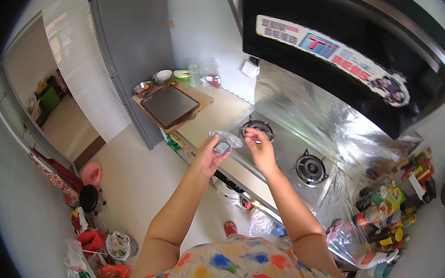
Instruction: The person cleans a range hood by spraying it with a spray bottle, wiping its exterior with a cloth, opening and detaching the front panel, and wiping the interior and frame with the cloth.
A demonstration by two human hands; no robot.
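My left hand (210, 156) is raised over the front edge of the counter and grips a crinkled silvery thing (230, 140), perhaps a bag or wrap, with a dark grey round mass in its lower part. What exactly it is cannot be made out. To its right, my right hand (259, 145) hovers before the left gas burner (257, 129), thumb and fingers curved towards each other. A small whitish spot shows by its fingers; whether it is something held is unclear. The right gas burner (311, 168) lies beyond my right forearm.
A board or tray with a wooden rim (199, 112), bowls (143, 88) and a plastic bottle (194, 74) stand left on the counter. A range hood (323, 68) hangs above the hob. Bottles (373, 214) crowd the right side. A grey fridge (136, 32) stands at the left.
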